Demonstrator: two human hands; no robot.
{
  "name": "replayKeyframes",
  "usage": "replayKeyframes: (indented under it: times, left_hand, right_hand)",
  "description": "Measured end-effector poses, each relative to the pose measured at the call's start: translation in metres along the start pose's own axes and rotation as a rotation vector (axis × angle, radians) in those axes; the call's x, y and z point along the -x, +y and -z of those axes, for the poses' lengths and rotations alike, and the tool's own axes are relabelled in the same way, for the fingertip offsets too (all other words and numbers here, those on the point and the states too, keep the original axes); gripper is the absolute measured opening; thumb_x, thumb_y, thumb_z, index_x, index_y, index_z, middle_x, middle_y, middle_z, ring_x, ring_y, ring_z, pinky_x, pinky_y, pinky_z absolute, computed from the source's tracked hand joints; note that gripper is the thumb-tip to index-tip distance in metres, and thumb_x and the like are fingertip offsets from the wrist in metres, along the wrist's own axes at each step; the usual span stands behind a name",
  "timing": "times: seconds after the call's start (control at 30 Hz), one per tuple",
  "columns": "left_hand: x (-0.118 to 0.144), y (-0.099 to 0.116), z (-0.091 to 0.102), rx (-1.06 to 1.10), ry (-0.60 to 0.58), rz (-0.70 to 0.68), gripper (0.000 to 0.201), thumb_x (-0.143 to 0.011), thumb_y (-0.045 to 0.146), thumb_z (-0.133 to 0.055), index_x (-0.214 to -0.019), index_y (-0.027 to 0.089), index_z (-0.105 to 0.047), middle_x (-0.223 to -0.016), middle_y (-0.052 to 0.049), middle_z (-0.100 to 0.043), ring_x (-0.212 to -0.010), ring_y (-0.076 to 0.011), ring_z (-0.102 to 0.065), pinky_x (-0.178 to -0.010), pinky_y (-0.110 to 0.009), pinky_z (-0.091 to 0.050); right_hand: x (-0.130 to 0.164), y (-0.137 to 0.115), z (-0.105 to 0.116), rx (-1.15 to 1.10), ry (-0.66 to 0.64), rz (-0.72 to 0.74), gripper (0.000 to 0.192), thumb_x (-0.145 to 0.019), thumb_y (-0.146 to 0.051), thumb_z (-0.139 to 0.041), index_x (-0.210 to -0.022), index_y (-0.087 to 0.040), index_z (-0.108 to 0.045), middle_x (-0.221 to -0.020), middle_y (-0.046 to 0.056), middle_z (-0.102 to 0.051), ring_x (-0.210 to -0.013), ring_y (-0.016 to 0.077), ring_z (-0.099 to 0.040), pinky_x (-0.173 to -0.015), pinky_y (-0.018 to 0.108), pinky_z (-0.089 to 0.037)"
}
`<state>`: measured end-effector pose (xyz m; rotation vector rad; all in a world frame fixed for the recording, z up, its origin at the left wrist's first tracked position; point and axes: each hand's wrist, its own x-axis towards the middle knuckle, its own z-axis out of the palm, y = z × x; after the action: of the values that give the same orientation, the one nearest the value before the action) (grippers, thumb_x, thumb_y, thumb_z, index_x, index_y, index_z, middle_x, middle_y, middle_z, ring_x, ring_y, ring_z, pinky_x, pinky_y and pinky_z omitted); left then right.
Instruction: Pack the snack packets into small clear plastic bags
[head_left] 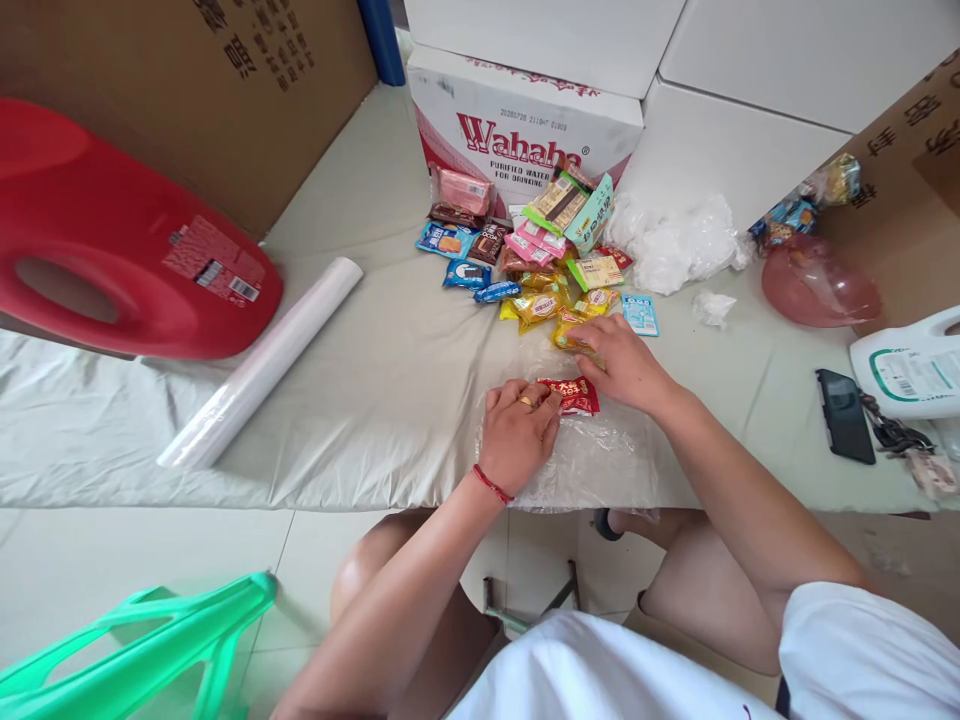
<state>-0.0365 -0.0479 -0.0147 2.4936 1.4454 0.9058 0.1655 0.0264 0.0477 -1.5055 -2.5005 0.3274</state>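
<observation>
My left hand (519,425) rests on the table with its fingers curled over the left end of a red snack packet (579,396). Under the packet lies a sheet of clear plastic film (600,460), which hangs slightly over the front edge. My right hand (621,360) reaches to the near side of a snack pile, its fingers closed on a yellow snack packet (568,330); its fingertips are partly hidden. Behind it are more yellow packets (537,308), a blue packet (466,274), a light blue packet (640,314) and a green-edged packet (597,272).
A roll of clear film (262,360) lies to the left, beside a big red jug (142,240). A Wahaha carton (525,125) stands behind the snacks. Crumpled white plastic (682,245), a pink bowl (817,285), a phone (845,415) and a white bottle (911,368) are on the right.
</observation>
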Motion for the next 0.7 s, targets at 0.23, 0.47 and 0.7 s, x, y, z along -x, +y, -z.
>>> replayKeyframes:
  times: [0.23,0.47,0.7]
  left_hand:
    - [-0.002,0.006,-0.001,-0.054,-0.165,-0.078,0.037,-0.102,0.03,-0.048,-0.135,0.033,-0.064,-0.109,-0.01,-0.068,-0.1,-0.0273,-0.053,-0.081,-0.042,-0.034]
    - [-0.001,0.004,-0.001,-0.032,-0.227,-0.044,0.04,-0.102,0.027,-0.045,-0.137,0.033,-0.064,-0.105,-0.011,-0.066,-0.101,-0.0281,-0.053,-0.083,-0.043,-0.035]
    - [0.0,0.009,-0.003,-0.046,-0.264,-0.027,0.04,-0.103,0.025,-0.043,-0.136,0.029,-0.065,-0.102,-0.011,-0.067,-0.101,-0.0289,-0.054,-0.082,-0.043,-0.036]
  right_hand:
    - [-0.038,0.009,-0.02,0.113,-0.033,-0.066,0.044,-0.09,-0.033,-0.064,-0.131,-0.018,-0.067,-0.108,0.015,-0.061,-0.103,0.0327,-0.048,-0.088,0.044,-0.042]
    - [-0.036,0.018,-0.014,-0.087,0.013,0.047,0.019,-0.091,-0.032,-0.062,-0.096,-0.021,-0.077,-0.112,0.01,-0.064,-0.107,0.028,-0.049,-0.097,0.043,-0.037]
    - [-0.025,0.016,-0.01,-0.006,-0.076,0.057,0.05,-0.09,-0.052,-0.067,-0.131,-0.024,-0.069,-0.133,0.012,-0.062,-0.122,0.0345,-0.047,-0.102,0.05,-0.038]
